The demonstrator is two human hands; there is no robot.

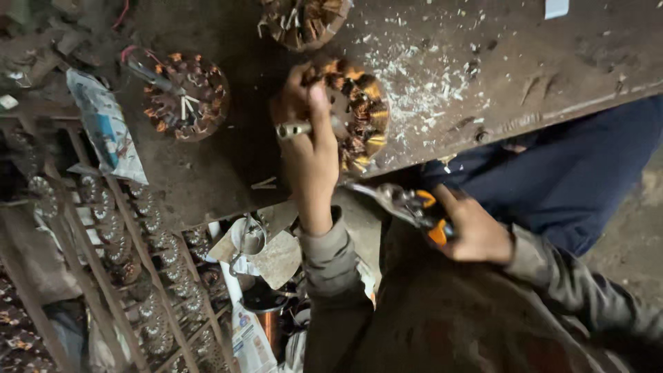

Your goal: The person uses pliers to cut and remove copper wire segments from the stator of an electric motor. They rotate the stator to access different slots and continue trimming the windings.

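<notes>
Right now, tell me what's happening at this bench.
A person steadies a round copper-wound stator near the edge of the worn workbench with the left hand, fingers over its rim. The right hand grips orange-handled pliers off the bench, below its edge. Two more stators lie on the bench, among white scraps.

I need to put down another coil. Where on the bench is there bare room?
Bare bench lies right of the held stator, dusted with white scraps. A dark strip between the left stator and left hand is free. The rack below is crowded.
</notes>
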